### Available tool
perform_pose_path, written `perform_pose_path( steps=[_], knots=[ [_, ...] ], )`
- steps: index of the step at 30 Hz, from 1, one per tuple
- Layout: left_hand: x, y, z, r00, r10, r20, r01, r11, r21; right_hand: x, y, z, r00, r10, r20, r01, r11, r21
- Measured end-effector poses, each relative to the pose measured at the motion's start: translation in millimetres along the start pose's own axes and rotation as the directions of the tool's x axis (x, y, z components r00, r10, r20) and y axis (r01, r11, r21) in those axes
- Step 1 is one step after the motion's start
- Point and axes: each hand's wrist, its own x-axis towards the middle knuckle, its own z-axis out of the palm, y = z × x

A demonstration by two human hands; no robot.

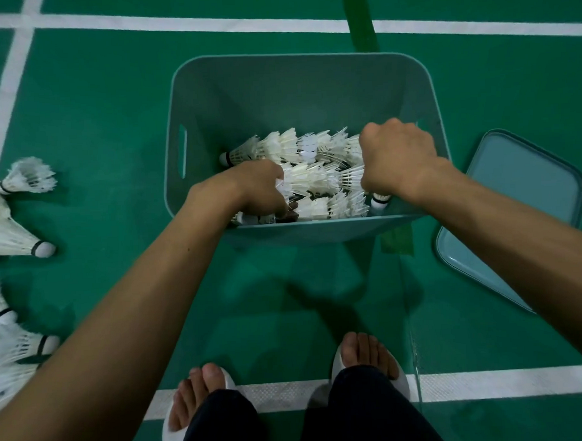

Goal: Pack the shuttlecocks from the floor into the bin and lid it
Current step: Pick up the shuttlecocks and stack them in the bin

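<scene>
Both hands are inside the bin, set apart from each other across its near half. The left hand has its fingers curled down into the feathers. The right hand is fisted over the opposite end of the same row, by the bin's right wall. We read both as gripping the packed shuttlecocks, which lie in nested rows on the bin floor, long axes running left to right. The fingertips are hidden, so we judge the grip from the curl alone.

Left of the bin, on the green floor, lie the loose shuttlecocks, well apart from it and partly cut off by the frame edge. Their long axes run roughly sideways, with the visible corks pointing toward the bin. The left hand is the nearer one, so we expect the next pickup to be a reach out to the left.

The lid lies flat just right of the bin, nearer the right hand. We judge packing to be partly done and lidding not yet due.
</scene>
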Motion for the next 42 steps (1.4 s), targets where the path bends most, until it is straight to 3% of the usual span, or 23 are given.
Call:
perform_pose_path(
  steps=[5, 15, 20, 24, 28, 32, 36, 42],
  knots=[
    [-2, 1, -1, 1.0, 0.0, 0.014, 0.0, 1.0, 0.002, 4, -6, -15, 0.988, -0.022, -0.152, 0.022, 1.0, 0.002],
    [-5, 4, 2, 0.999, -0.018, 0.039, 0.021, 0.997, -0.073, 27, -11, 8, 0.987, 0.09, -0.136, -0.068, 0.985, 0.161],
    [-5, 1, 2, 1.0, -0.019, 0.012, 0.02, 0.994, -0.11, 31, 1, 13, 0.958, 0.284, -0.03, -0.235, 0.845, 0.481],
    [-1, 1, 7, 1.0, -0.017, 0.02, 0.018, 0.996, -0.087, 32, 1, 7, 0.932, 0.362, 0.026, -0.317, 0.779, 0.541],
    [3, -1, 10, 0.999, -0.013, 0.029, 0.015, 0.998, -0.061, 26, -3, 0, 0.955, 0.292, 0.05, -0.284, 0.853, 0.439],
    [3, 0, 10, 0.999, -0.008, 0.035, 0.01, 0.998, -0.063, 15, -6, 0, 0.979, 0.183, -0.088, -0.154, 0.953, 0.261],
    [5, 0, 10, 0.999, -0.005, 0.038, 0.006, 0.999, -0.045, 8, -11, -5, 0.98, 0.067, -0.186, -0.034, 0.984, 0.174],
    [7, -3, 11, 0.999, -0.011, 0.038, 0.012, 0.999, -0.05, 2, -10, -22, 0.987, 0.009, -0.163, 0.005, 0.996, 0.089]
  ],
)
